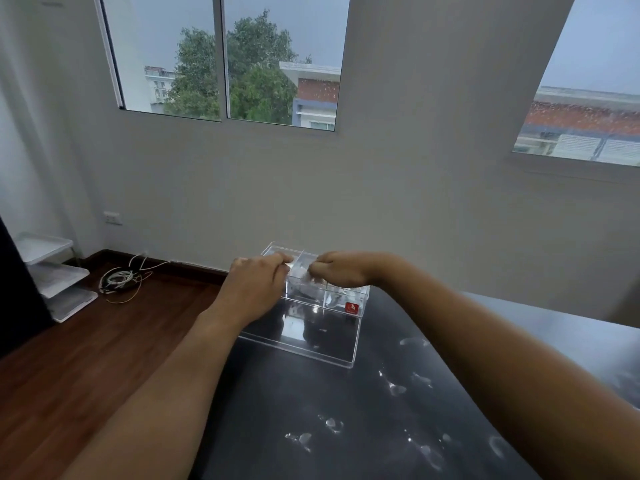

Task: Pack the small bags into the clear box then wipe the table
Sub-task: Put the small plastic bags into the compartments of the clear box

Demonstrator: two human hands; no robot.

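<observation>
A clear plastic box point(311, 327) with inner dividers and a small red label stands at the far left end of the dark table point(311, 410). Both my hands are over its top compartments. My left hand point(256, 285) and my right hand point(341, 271) each pinch a small clear bag point(302, 271) between them, just above the box. Other clear bags show faintly inside the compartments. Several small clear bags point(334, 424) lie scattered on the table nearer to me.
The table's left edge drops to a wooden floor point(86, 358). A tangle of white cable point(121, 278) lies on the floor by the wall. White stacked trays point(55, 271) stand at the far left. A grey wall with windows is behind the box.
</observation>
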